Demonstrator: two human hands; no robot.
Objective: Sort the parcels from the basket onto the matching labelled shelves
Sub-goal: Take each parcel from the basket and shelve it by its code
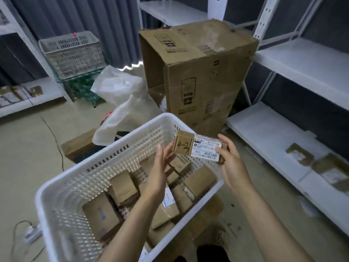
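Above basket (117, 163), right hand (232, 163) is gripping parcel (196, 148) by one end, left hand (160, 167) steadying it with straight fingers, label facing up, likely for reading "4-3".

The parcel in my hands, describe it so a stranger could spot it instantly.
Start at the white basket of brown parcels. Above its far rim, the left hand and right hand hold up one small parcel. Unlike those inside, it shows handwritten 4-3 beside a white label.
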